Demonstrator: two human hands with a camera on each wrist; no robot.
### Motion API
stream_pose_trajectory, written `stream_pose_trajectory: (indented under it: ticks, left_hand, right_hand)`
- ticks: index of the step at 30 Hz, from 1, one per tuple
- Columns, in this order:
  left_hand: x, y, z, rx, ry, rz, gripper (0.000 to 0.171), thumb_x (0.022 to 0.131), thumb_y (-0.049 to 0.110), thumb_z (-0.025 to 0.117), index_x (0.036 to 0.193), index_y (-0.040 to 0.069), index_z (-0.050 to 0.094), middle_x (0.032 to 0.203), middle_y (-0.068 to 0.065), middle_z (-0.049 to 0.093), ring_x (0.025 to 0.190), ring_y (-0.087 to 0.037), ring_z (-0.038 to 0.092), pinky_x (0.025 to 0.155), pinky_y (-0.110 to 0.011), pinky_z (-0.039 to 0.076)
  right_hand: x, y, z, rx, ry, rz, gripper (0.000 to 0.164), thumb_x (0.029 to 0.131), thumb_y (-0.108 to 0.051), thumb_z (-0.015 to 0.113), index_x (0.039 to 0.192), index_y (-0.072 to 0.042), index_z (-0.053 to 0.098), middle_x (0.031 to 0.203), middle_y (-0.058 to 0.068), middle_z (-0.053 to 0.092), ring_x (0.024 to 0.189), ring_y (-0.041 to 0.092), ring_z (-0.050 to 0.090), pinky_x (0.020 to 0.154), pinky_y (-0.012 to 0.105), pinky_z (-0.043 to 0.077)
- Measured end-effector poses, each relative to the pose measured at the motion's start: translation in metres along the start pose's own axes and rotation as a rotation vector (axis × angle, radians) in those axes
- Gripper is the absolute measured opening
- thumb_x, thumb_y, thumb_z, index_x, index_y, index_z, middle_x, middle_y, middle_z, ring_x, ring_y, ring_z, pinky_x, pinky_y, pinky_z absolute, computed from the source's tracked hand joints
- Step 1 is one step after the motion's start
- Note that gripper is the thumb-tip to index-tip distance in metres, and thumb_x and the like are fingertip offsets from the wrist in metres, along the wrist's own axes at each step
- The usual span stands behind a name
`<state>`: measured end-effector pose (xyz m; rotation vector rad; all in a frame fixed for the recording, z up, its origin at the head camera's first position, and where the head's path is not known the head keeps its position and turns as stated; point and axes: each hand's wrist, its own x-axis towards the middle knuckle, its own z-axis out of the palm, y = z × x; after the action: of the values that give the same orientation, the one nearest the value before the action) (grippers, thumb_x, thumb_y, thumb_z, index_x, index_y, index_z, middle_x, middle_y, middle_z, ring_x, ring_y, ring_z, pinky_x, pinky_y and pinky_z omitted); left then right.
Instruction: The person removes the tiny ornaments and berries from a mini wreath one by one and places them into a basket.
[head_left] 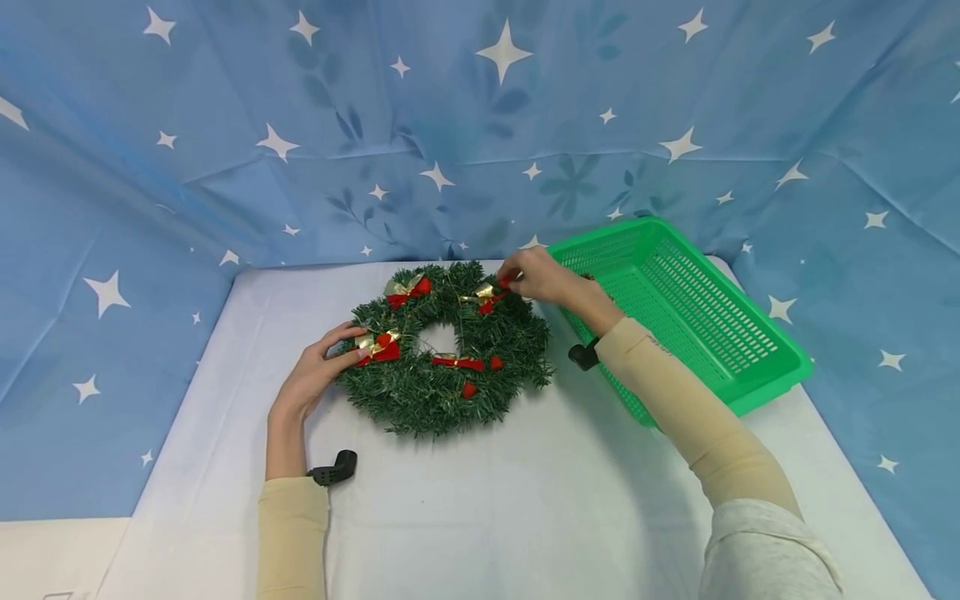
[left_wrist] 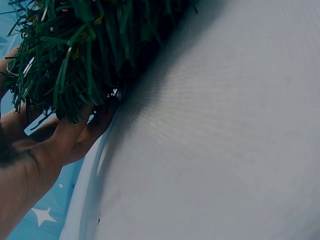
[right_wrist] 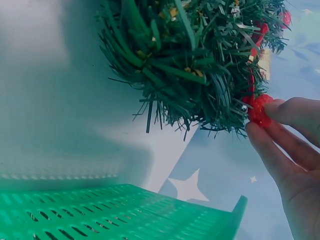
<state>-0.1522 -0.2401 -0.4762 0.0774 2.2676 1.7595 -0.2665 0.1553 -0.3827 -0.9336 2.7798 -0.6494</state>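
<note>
A green wreath [head_left: 420, 398] trimmed with red and gold bows lies on the white-covered table. My left hand [head_left: 313, 375] grips its left edge beside a bow [head_left: 384, 350], thumb on top; in the left wrist view the fingers [left_wrist: 75, 130] reach beneath the greenery. Over at the upper right of the wreath, my right hand [head_left: 543, 277] pinches a small red bumpy ball [right_wrist: 260, 110] between thumb and fingertips, right against the needles. Close by this hand sits another red and gold bow [head_left: 486, 297]. Small red pieces [head_left: 468, 389] dot the front of the wreath.
A green perforated plastic basket [head_left: 757, 329] stands right of the wreath, under my right forearm, with a small brownish thing by its left wall. The white tablecloth [head_left: 480, 517] spreads in front. Blue star-patterned cloth [head_left: 450, 100] hangs behind and at both sides.
</note>
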Motion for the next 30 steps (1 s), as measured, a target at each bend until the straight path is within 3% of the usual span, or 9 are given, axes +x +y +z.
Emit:
stream_pose_trajectory:
  ticks: [19,30]
  left_hand:
    - [0.000,-0.001,-0.002,0.016,0.006,-0.003,0.061,0.100,0.037,0.069,0.152,0.009,0.051,0.174,-0.001,0.014,0.157,-0.049,0.002,0.120,-0.072,0.017]
    - [-0.001,0.001,0.001,0.001,-0.003,-0.001,0.060,0.101,0.033,0.068,0.153,0.008,0.050,0.174,-0.001,0.012,0.156,-0.051,0.001,0.120,-0.072,0.017]
  right_hand:
    - [-0.015,0.006,-0.012,0.008,0.049,-0.046,0.022,0.096,0.003,0.068,0.116,0.003,0.076,0.115,0.020,0.075,0.099,0.034,0.074,0.083,0.045,0.061]
    - [-0.024,0.006,-0.019,0.034,0.054,-0.002,0.023,0.096,0.003,0.066,0.118,0.004,0.074,0.117,0.021,0.074,0.105,0.035,0.073,0.088,0.045,0.061]
